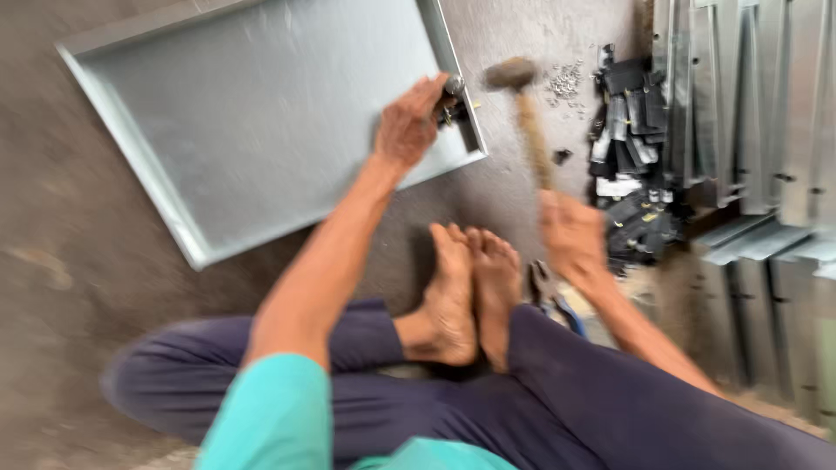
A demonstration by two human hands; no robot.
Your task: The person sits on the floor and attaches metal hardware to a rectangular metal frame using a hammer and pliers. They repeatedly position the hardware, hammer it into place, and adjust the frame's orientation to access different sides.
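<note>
**Hammer and Tray Corner: Hand Positions**

The hammer (525, 113) is raised above the concrete floor (52, 261), just right of the near corner of the sheet-metal tray (252, 113). Its wooden handle runs down into the right hand (570, 239), which is clenched around the handle's lower end. The hammer head is blurred.

The left hand (409, 126) rests on the tray's corner rim, fingers closed on a small metal fitting (453, 91); its exact shape cannot be told.

The tray lies flat on the floor. The person sits cross-legged, bare feet (470, 292) between the arms. Pliers (549, 292) lie beside the right foot. Loose rivets (566, 80) and a pile of black parts (631, 148) lie right of the hammer, beside stacked metal panels (766, 130).
</note>
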